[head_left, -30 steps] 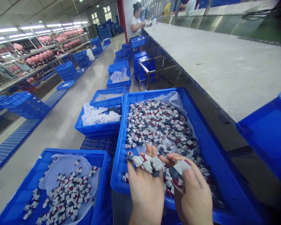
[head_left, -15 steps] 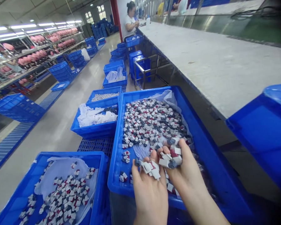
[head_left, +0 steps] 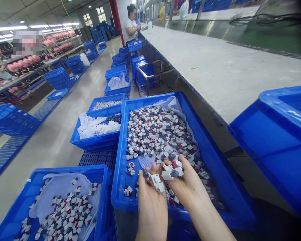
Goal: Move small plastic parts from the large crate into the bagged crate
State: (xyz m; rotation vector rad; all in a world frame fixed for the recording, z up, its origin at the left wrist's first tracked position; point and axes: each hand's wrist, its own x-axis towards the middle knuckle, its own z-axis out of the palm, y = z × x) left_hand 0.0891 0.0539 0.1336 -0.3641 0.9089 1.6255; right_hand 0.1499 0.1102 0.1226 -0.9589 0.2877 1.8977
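Note:
Palm up, my left hand (head_left: pixel 152 207) cradles a few small white, dark-grey and red plastic parts (head_left: pixel 156 181) in bent fingers. Right beside it, my right hand (head_left: pixel 190 189) is cupped round more small plastic parts (head_left: pixel 175 169). Both hands are over the near end of a large blue bin (head_left: pixel 118 164). Inside that bin, a heap of the same parts (head_left: pixel 157 129) lies on a clear plastic liner (head_left: pixel 147 161). Some loose pieces are along its near left side. My hands and forearms hide part of the bin's near end.
A second blue bin (head_left: pixel 104 201) with similar parts stands at lower left. Beyond it are a bin with white plastic bags (head_left: pixel 97 129) and a metal-framed stool (head_left: pixel 147 78). A long worktable (head_left: pixel 205 63) runs along the right; a blue crate (head_left: pixel 266 134) juts in. A person (head_left: pixel 131 26) sits farther back.
My hands have moved slightly left and down in the picture, still holding the parts. The whole scene has shifted left as the head turned a little right.

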